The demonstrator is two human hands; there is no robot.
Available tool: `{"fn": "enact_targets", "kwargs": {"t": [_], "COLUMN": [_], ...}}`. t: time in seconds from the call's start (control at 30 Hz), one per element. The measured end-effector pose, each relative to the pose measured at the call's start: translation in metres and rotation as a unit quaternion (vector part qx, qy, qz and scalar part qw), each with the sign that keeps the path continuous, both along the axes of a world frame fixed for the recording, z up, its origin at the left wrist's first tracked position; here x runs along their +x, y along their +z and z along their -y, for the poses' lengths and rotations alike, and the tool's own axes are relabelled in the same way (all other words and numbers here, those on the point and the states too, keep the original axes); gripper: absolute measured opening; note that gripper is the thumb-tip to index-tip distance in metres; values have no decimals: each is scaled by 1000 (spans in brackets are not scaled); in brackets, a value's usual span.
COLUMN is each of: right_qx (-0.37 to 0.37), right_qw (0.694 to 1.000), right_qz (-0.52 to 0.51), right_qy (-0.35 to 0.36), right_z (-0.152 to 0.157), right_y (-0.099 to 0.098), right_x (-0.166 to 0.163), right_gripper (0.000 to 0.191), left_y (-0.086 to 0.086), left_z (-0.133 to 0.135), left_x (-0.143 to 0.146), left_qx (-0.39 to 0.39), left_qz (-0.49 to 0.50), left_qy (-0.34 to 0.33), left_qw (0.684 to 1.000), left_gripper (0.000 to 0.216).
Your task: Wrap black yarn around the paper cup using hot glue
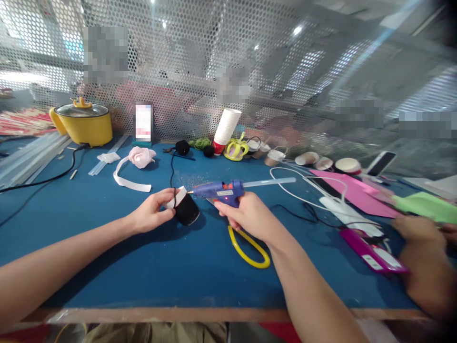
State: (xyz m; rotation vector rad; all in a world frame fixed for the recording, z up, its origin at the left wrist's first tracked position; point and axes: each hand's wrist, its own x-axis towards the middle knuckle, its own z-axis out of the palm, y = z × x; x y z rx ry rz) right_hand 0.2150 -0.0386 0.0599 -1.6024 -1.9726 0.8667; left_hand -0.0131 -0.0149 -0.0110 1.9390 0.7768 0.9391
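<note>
My left hand (152,213) is closed on a small black cup (186,209) lying on its side on the blue table (143,267), thumb pressing a white strip at its rim. My right hand (246,214) grips a blue hot glue gun (223,190), a clear glue stick poking out of its back. The gun's nozzle points left and touches the white strip on the cup. Yellow-handled scissors (250,247) lie under my right wrist.
A yellow pot (84,123), glue sticks (32,155), a pink fabric rose with white ribbon (139,159), stacked paper cups (226,126), a yellow crown (236,150), pink and green sheets (357,190), white cable and phones lie around. Another person's hand (417,238) works at right. Mesh screen behind.
</note>
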Motion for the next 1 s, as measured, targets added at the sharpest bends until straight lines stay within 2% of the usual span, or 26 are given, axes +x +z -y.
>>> {"fn": "enact_targets", "kwargs": {"t": [0.37,0.67,1.0], "right_qx": [4,49,43], "right_qw": [1000,997,997], "right_qz": [11,53,56], "right_qy": [-9,-17,-21], "right_z": [-5,-1,2], "right_y": [-3,-4,-3], "right_x": [0,-3,-4], "right_gripper": [29,26,26], "left_y": [0,0,-1], "left_z": [1,0,0], "left_x": [1,1,1], "left_qx": [3,10,16], "left_qz": [6,8,16], "left_qy": [1,-2,-3], "left_qw": [1000,1000,1000], "left_gripper": [12,10,10]}}
